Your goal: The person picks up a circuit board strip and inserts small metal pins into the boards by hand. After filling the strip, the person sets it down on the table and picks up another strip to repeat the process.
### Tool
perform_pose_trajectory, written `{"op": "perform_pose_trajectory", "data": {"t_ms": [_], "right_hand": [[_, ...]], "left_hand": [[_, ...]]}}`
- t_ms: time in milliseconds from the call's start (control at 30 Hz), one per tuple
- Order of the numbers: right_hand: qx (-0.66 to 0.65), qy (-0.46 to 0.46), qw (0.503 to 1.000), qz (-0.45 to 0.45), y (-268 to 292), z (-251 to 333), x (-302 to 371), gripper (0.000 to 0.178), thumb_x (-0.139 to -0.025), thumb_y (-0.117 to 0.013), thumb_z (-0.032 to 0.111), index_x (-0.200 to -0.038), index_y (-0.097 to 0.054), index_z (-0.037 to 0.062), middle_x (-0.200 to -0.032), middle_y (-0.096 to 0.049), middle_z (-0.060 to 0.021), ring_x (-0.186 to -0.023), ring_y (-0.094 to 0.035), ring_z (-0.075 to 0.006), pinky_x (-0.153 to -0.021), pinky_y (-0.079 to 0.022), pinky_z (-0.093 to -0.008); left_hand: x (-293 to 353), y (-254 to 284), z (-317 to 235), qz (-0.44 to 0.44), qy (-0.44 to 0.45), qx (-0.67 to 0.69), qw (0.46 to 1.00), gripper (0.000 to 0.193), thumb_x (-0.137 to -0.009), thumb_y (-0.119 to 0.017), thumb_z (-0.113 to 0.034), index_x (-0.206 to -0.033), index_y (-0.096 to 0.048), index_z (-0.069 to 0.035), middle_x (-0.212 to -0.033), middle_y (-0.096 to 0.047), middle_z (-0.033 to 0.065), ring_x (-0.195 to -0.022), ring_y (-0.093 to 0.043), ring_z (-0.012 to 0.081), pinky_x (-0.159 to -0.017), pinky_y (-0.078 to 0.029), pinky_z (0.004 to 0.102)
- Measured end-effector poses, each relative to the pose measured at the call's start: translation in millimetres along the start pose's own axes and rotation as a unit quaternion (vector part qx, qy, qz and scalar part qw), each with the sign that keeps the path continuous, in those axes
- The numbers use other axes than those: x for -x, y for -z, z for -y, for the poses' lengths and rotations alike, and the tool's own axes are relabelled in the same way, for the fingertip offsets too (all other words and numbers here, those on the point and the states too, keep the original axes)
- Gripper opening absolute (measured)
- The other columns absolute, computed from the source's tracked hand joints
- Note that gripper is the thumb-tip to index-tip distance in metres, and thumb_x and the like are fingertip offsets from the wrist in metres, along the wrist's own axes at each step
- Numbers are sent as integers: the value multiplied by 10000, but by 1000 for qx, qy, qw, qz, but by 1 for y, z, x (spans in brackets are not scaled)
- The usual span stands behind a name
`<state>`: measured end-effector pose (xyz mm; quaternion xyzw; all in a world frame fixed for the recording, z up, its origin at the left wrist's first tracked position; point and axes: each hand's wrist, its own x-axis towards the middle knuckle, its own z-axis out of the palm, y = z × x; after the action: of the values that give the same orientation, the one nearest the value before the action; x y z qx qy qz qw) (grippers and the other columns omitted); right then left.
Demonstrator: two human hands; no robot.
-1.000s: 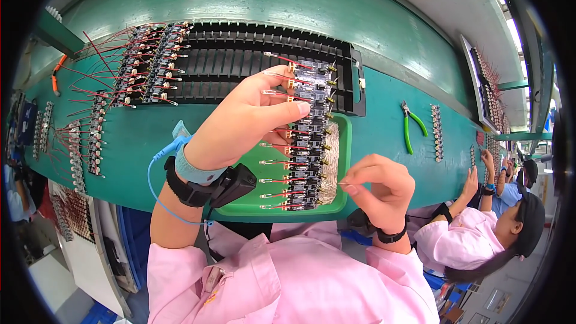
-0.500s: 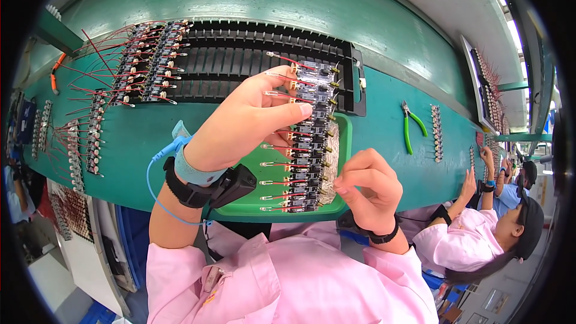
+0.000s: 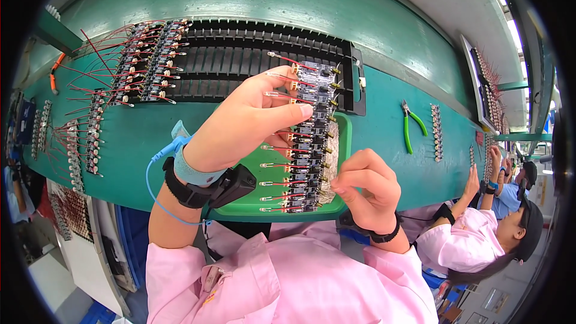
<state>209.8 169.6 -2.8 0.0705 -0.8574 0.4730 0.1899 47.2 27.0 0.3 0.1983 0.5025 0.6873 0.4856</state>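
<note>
A long strip of joined circuit boards (image 3: pixel 307 135) is gripped by my left hand (image 3: pixel 255 108), thumb on its face and fingers behind. Small clear-tipped parts on short red wires stick out along its left edge, and yellowish parts line the right edge. Just right of the strip's lower half, my right hand (image 3: pixel 369 189) is closed with thumb and forefinger together; whatever they pinch, if anything, is too small to make out. Beneath the strip lies a green tray (image 3: pixel 240 209) holding a bundle of thin pale silvery pieces (image 3: pixel 329 171). A blue wrist strap with a cord circles my left wrist.
Behind my hands stands a slotted black rack (image 3: pixel 216 63) with wired board strips (image 3: pixel 162 63) at its left end. Green-handled cutters (image 3: pixel 408 132) and another strip (image 3: pixel 437 133) lie to the right. More strips (image 3: pixel 96 132) lie at left. A co-worker (image 3: pixel 462 243) sits at right.
My right hand has shifted very slightly left beside the strip. My left hand and the strip stay almost still. The co-worker's hands at right have moved a little.
</note>
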Motion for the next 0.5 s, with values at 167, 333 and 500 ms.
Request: {"op": "perform_pose_trajectory", "data": {"t_ms": [167,333,500], "right_hand": [[41,21,999,17,2,4,-1,151,-638,-643,-61,-762,-601,15,-711,-512,-71,-603,-481,-165,-512,-362,-250],[57,35,997,24,1,5,-2,155,-636,-643,-65,-762,-601,15,-711,-510,-72,-595,-479,-166,-504,-359,-247],[63,32,997,9,0,5,-3,151,-640,-636,-72,-757,-588,12,-713,-507,-74,-595,-478,-170,-507,-363,-252]], "left_hand": [[0,-1,0,-1,0,1,1000,359,-816,-569,-119,-1137,-438,-26,-853,-572,43,-630,-560,76,-533,-479,201],[1,-2,0,-5,-1,5,1000,356,-817,-569,-116,-1135,-439,-26,-849,-570,41,-629,-559,74,-528,-479,202],[2,-3,-2,-7,1,6,1000,348,-818,-568,-116,-1130,-442,-27,-846,-571,36,-629,-559,73,-525,-482,201]]}}
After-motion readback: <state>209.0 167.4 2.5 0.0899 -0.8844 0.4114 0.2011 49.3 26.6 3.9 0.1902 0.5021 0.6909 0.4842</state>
